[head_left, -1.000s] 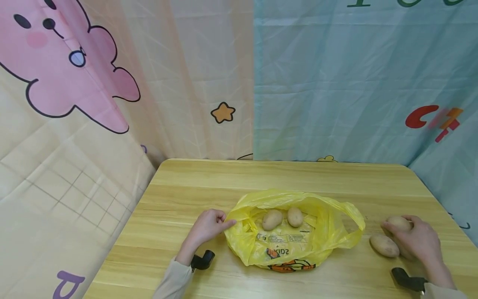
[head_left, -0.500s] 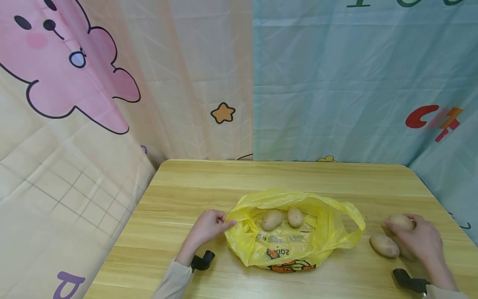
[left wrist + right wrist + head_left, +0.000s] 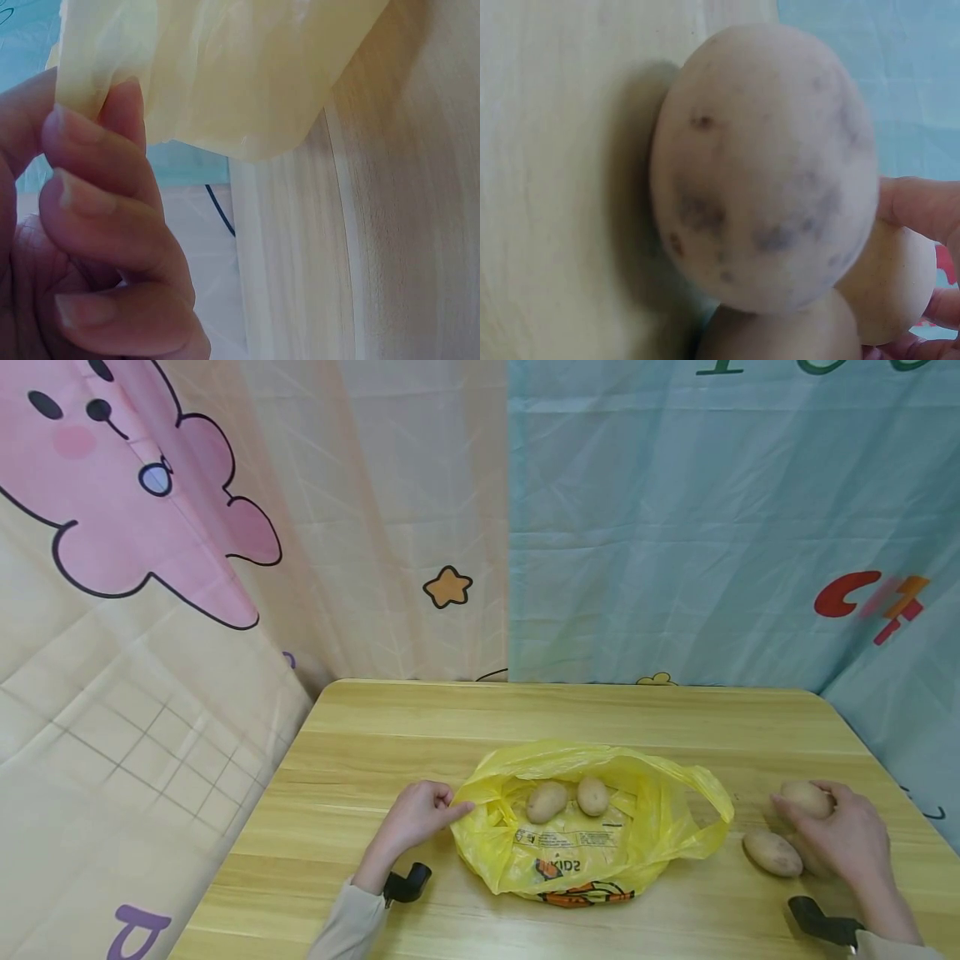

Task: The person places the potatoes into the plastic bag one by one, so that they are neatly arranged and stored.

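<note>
Inside the yellow bag (image 3: pixel 660 814) lie tan potatoes (image 3: pixel 547 802).

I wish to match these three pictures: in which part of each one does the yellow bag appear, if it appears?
Head: the yellow bag lies below the centre and slightly right, its left edge pinched by the left hand.
Left wrist: across the top, from the left to right of centre.
Right wrist: not in it.
Shared landmark: the wooden table, low in head, right in left wrist, left in right wrist.
</note>
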Demonstrator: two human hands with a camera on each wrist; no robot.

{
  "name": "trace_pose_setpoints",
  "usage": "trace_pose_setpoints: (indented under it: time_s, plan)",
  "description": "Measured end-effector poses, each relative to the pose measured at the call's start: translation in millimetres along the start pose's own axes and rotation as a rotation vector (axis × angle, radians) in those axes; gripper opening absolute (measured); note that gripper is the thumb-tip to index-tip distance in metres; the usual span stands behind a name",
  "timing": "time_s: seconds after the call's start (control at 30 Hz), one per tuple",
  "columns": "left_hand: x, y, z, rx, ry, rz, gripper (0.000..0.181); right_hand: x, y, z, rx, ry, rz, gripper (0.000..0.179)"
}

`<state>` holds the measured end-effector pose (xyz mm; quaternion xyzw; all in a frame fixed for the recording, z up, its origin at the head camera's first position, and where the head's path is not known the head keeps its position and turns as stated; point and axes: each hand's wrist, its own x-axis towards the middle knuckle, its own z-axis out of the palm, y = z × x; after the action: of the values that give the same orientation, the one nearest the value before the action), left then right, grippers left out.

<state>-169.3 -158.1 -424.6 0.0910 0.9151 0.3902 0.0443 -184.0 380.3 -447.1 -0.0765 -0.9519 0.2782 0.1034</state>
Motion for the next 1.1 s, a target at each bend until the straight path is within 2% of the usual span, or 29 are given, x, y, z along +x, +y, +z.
trace_pose_setpoints:
  time_s: [1.1]
  plan:
    - [0.6,0.3,-0.9,0.001,-0.002,0.009,0.040,-13.8,-61,-15,0.032,0.110,-0.098,0.069]
